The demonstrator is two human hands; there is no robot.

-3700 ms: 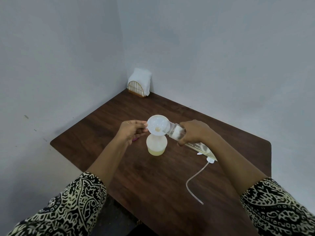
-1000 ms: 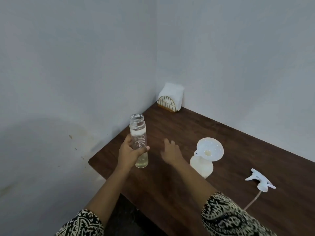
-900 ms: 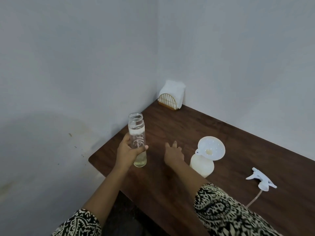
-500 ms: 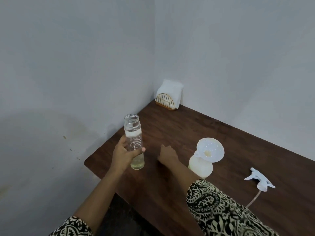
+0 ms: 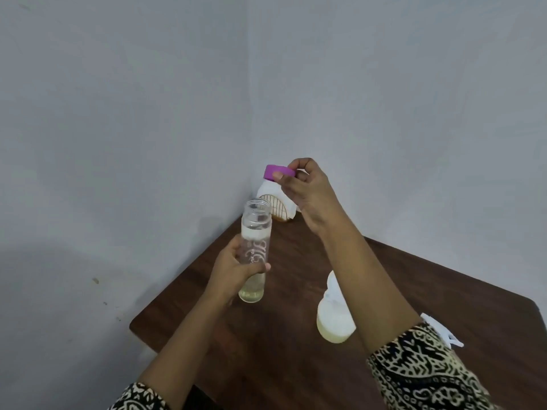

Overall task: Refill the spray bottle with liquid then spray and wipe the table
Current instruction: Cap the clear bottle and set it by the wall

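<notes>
Grey-blue walls are meeting in a corner behind the dark wooden table, and a napkin holder with white napkins is sitting at the table's far corner. We are holding a clear bottle upright in our left hand, the fingers wrapping round its middle; its mouth is standing open and a little pale yellow liquid is lying in its bottom. It is hanging over the left part of the table, and we cannot tell whether its base is touching the wood. Our right hand is hovering above and to the right of that open mouth, its thumb and fingers pinching a purple cap, which is sitting apart from the bottle's rim. The spray bottle, white and translucent, is standing on the table to the right of the clear bottle, showing pale yellow liquid in its lower part; our right forearm is crossing in front of its right side. A white trigger head is lying on the table farther right, peeking out from behind our patterned right sleeve.
</notes>
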